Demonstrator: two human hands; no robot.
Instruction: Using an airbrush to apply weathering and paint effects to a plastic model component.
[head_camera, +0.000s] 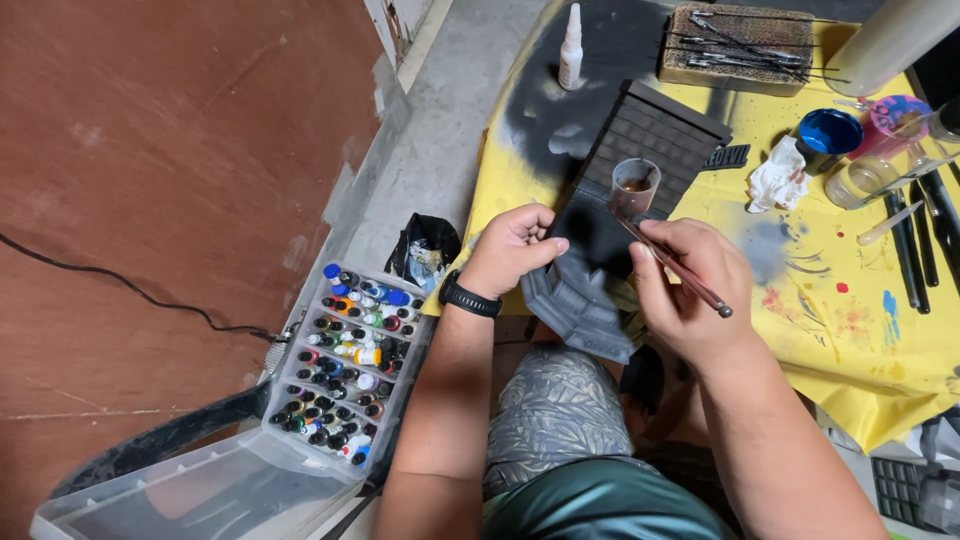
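Left hand (512, 250) fingers grip the grey model piece (585, 290) steady while right hand (685, 285) fingers pinch a thin paintbrush (672, 265), best worked with light strokes.

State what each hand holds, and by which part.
Left hand grips the grey model piece at its upper left edge. Right hand pinches a thin brush mid-handle.

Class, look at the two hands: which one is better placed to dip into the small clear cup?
Probably the right hand: it holds the brush, tip beside the small clear cup. The left hand grips the grey model piece.
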